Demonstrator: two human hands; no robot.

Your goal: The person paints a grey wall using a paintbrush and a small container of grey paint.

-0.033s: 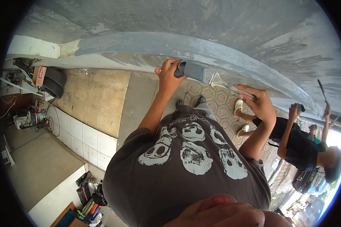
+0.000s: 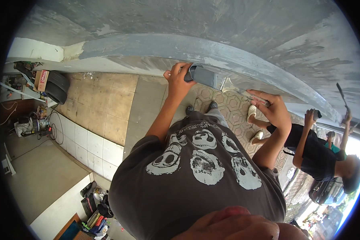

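Observation:
My left hand (image 2: pixel 181 78) is closed around the dark end of a flat grey putty scraper (image 2: pixel 206 77), its wide blade pointing right. My right hand (image 2: pixel 277 112) grips the clear handle of a putty knife (image 2: pixel 250 95). The knife's blade points left, close to the end of the left scraper; I cannot tell whether the two touch. Both tools are just below a grey-coated ledge (image 2: pixel 180 45), which curves across the view beneath a smeared grey wall (image 2: pixel 156 18).
At right, another person (image 2: pixel 324 154) in dark clothes raises a long-handled tool (image 2: pixel 340 94) to the wall. Stacked tyres (image 2: pixel 57 88) and a carton (image 2: pixel 41 80) stand at far left. A thin cable (image 2: pixel 62 130) trails over the white tiles. Patterned paving (image 2: pixel 224 102) lies below my hands.
My hands stay almost where they were, with the scraper and putty knife tilting very slightly. The other person's raised tool has shifted slightly.

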